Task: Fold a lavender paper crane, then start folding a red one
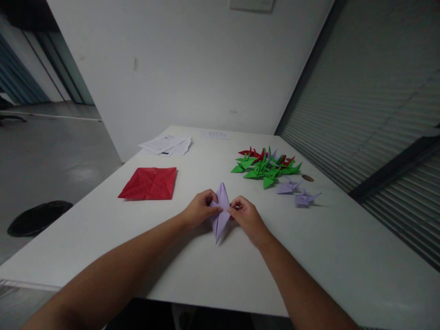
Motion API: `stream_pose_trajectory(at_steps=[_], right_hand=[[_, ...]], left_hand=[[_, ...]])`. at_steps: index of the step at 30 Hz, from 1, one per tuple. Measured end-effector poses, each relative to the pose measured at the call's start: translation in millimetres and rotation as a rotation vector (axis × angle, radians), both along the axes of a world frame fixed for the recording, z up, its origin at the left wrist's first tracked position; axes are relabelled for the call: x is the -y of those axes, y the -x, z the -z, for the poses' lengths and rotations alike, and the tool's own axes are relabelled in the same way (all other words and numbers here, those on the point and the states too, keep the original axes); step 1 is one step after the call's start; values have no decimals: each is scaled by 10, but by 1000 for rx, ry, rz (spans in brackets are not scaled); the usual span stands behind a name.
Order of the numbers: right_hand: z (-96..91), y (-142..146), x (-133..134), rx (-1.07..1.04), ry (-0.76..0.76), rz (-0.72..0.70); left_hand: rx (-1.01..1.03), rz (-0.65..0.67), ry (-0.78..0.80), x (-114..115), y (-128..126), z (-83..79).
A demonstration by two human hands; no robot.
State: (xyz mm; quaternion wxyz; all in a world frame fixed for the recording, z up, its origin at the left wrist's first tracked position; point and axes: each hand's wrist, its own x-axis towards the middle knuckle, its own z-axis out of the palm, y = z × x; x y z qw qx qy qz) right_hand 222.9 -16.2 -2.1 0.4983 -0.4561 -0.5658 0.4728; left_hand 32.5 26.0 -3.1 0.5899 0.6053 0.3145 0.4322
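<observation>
left hand [199, 211] — pinching purple paper [221, 211] | right hand [246, 216] — pinching it too

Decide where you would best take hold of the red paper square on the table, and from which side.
The red paper square lies flat, so pinch a corner, probably the near right one, coming from the right: it lies closest to the left hand.

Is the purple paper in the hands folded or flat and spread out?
Folded. The purple paper is a narrow diamond with pointed ends, pinched at its middle by the left hand and right hand.
</observation>
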Motion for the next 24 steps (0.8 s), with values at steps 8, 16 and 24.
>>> stream_pose_trajectory(at_steps=[8, 16, 24], right_hand=[[-61, -28, 21, 59, -4, 7], [-73, -33, 14, 80, -97, 26], [-79, -17, 39, 9, -24, -6]], left_hand=[[29, -11, 36, -24, 8, 30], [9, -36, 37, -24, 11, 9], [41, -3, 57, -18, 7, 0]])
